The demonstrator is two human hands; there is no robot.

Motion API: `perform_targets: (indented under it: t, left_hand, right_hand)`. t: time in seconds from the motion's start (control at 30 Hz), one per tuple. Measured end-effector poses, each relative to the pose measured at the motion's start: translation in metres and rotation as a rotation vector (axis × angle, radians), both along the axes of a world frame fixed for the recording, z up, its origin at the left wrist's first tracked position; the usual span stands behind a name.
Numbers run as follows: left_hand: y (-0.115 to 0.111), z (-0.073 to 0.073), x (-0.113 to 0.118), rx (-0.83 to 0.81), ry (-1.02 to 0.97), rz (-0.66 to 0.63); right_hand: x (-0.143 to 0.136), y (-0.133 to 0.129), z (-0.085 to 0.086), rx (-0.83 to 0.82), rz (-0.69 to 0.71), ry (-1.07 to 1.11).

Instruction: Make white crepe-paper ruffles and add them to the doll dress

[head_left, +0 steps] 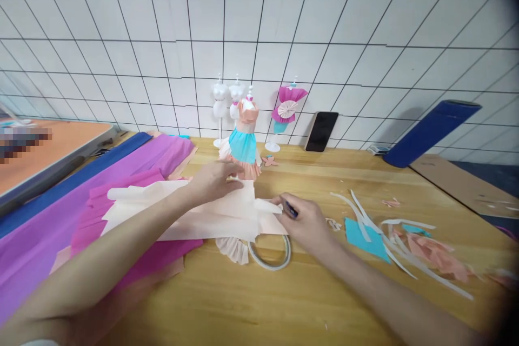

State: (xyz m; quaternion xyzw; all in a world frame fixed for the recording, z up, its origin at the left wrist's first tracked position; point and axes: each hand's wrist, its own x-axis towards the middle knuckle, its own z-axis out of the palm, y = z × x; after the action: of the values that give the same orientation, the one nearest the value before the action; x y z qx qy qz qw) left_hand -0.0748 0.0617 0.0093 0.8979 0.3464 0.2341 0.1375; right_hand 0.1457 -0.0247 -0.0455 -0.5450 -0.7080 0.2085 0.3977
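My left hand (214, 181) reaches across a stack of cream crepe paper (219, 216), its fingers stretched out near the paper's far edge. Just behind it stands a small dress form (243, 138) in a peach top, turquoise skirt and peach ruffled hem. At the paper's right end, my right hand (302, 221) is closed around a small dark-handled tool (290, 209), whose working end I cannot make out. A narrow pale flap (267, 206) points toward these fingers. Below the paper lie a roll of tape (271, 267) and a pleated cream paper fan (233, 250).
Bare white dress forms (219, 100) and one in magenta paper (287, 108) stand by the tiled wall. A phone (321, 131) and a blue roll (432, 132) lean there. Paper scraps (438, 254) lie right; magenta and purple crepe paper (133, 173) spreads left.
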Motion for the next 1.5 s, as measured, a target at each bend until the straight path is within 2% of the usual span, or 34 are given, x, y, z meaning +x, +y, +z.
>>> perform_targets:
  t: [0.07, 0.13, 0.17, 0.2, 0.23, 0.27, 0.3, 0.33, 0.4, 0.47, 0.53, 0.6, 0.7, 0.87, 0.97, 1.13, 1.27, 1.5]
  left_hand:
    - [-0.010, 0.003, 0.003, 0.176, -0.081, 0.088]
    - [-0.029, 0.005, 0.008, 0.327, -0.167, 0.126]
    - [-0.041, 0.006, 0.011, 0.286, -0.211, 0.122]
    - [-0.053, 0.004, 0.014, 0.137, -0.261, 0.103]
    - [-0.065, 0.001, 0.017, -0.144, -0.284, 0.073]
    - [-0.076, -0.004, 0.021, -0.493, -0.309, 0.051]
    - [-0.085, -0.009, 0.024, -0.836, -0.360, 0.060]
    - [-0.091, -0.016, 0.027, -1.101, -0.457, 0.091]
    - [-0.095, -0.028, 0.034, -1.484, -0.668, 0.155]
    - [-0.094, -0.037, 0.039, -1.673, -0.807, 0.211]
    - [-0.091, -0.042, 0.045, -1.708, -0.874, 0.222]
    - [-0.090, -0.044, 0.049, -1.670, -0.903, 0.213]
    - [-0.093, -0.045, 0.053, -1.631, -0.906, 0.237]
    - [-0.097, -0.050, 0.052, -1.631, -0.898, 0.228]
    - [-0.098, -0.051, 0.052, -1.654, -0.874, 0.209]
    - [-0.100, -0.050, 0.052, -1.684, -0.872, 0.199]
    - [-0.102, -0.049, 0.053, -1.692, -0.850, 0.241]
    - [-0.104, -0.047, 0.054, -1.671, -0.793, 0.241]
  right_hand:
    - [0.001, 0.015, 0.001, -0.053, -0.023, 0.068]
    - [0.003, 0.027, 0.001, -0.103, -0.022, 0.121]
    - [0.004, 0.029, 0.001, -0.120, -0.014, 0.136]
    - [0.005, 0.030, 0.001, -0.131, -0.004, 0.143]
    - [0.005, 0.029, 0.003, -0.134, 0.009, 0.142]
    - [0.005, 0.026, 0.004, -0.131, 0.023, 0.133]
    - [0.004, 0.022, 0.006, -0.123, 0.039, 0.118]
    - [0.004, 0.016, 0.007, -0.111, 0.057, 0.097]
    - [0.003, 0.006, 0.008, -0.086, 0.115, 0.046]
    - [0.003, -0.004, 0.006, -0.071, 0.198, -0.003]
    - [0.003, -0.013, 0.005, -0.067, 0.283, -0.046]
    - [0.004, -0.021, 0.007, -0.085, 0.336, -0.098]
    - [0.010, -0.034, 0.017, -0.207, 0.306, -0.097]
    - [0.036, -0.042, 0.027, -0.697, 0.405, 0.156]
    - [0.051, -0.036, 0.023, -0.911, 0.394, 0.124]
    - [0.062, -0.025, 0.019, -1.010, 0.410, 0.117]
    - [0.063, -0.022, 0.021, -1.084, 0.417, 0.136]
    - [0.054, -0.020, 0.016, -1.058, 0.407, 0.186]
